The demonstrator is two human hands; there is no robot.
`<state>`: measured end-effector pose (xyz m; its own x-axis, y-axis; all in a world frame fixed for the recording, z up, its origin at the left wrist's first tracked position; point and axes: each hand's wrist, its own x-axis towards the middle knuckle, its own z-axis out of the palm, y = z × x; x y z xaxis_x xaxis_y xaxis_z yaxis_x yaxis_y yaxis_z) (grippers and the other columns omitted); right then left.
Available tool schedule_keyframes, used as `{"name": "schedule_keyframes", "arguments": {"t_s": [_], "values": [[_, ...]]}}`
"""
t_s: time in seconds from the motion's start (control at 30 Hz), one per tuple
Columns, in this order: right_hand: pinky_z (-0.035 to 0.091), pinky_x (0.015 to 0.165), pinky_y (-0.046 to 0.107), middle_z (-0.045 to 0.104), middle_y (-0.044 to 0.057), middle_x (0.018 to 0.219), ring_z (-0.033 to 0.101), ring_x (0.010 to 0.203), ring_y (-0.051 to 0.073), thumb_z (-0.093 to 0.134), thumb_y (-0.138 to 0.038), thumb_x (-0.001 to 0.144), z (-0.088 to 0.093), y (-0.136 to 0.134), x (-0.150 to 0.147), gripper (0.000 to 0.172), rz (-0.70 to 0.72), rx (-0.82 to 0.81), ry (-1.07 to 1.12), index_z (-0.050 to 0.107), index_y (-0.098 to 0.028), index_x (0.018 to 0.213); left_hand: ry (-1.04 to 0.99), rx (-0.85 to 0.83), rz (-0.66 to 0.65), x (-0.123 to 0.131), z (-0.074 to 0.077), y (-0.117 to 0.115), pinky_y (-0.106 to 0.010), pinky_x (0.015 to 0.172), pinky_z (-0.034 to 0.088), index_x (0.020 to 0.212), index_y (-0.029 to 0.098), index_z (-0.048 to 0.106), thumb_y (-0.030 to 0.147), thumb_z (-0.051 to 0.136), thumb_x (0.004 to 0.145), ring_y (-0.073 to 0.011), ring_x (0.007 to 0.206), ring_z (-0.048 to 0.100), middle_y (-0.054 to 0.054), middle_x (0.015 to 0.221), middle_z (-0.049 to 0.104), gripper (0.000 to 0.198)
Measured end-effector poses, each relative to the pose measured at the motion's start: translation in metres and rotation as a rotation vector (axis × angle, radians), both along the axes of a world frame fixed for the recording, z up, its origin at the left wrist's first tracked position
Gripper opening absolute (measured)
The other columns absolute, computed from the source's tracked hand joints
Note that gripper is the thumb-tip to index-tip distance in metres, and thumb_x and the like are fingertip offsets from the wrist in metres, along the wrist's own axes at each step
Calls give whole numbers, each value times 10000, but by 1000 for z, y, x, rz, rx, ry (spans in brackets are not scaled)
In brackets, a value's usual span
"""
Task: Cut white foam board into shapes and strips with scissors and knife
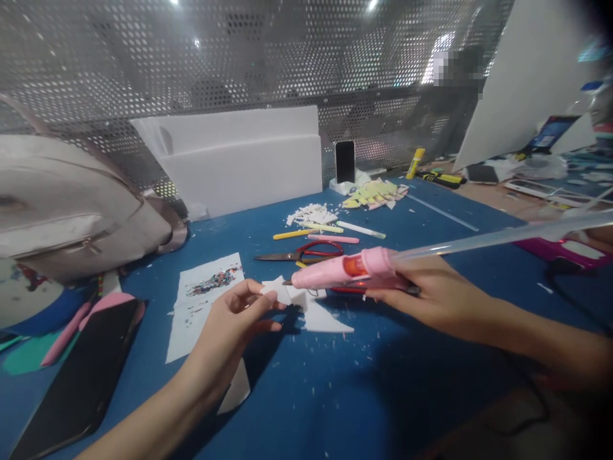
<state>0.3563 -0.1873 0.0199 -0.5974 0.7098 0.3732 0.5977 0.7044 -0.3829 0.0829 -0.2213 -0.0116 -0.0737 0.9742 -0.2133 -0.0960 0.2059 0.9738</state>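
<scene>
My left hand [234, 322] pinches a small white foam star [280, 291] just above the blue table. My right hand [431, 294] grips a pink glue gun [342, 271] with a long clear glue stick [502, 237] sticking out behind it. The gun's nozzle touches the star's edge. A white foam offcut [323, 317] lies on the table right under the star.
Red-handled scissors [306, 252], coloured foam strips [330, 230] and white scraps lie behind. A white sheet with glitter [205, 294] sits left, beside a black phone [81, 377] and a pale bag [71, 204]. White foam boards [239, 160] and an upright phone [345, 161] stand at the back.
</scene>
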Motion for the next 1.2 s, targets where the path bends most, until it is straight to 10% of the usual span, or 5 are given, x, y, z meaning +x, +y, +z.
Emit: {"name": "schedule_keyframes", "arguments": {"t_s": [0.37,0.63,1.2], "values": [[463,530,260,578,-31,519,513,457,155,507,-422,948,1,-1,-5,337,-7,19,-62,643,-260,1211,18,27,-45,1,-5,1,-188,530,506,713,181,571,376,797,695,-144,742,613,-6,725,647,299],[518,692,277,733,25,924,673,783,194,498,-349,953,-2,2,-5,282,31,41,-75,653,-262,1171,46,27,-26,1,-3,1,-193,532,500,702,180,581,376,802,685,-149,721,616,-7,687,644,295],[476,661,273,707,61,980,664,828,190,443,-313,981,-5,-2,-3,196,103,104,-99,597,-205,1037,312,204,-40,-2,5,0,-229,578,461,705,195,558,364,743,750,-106,526,603,25,677,656,254]]}}
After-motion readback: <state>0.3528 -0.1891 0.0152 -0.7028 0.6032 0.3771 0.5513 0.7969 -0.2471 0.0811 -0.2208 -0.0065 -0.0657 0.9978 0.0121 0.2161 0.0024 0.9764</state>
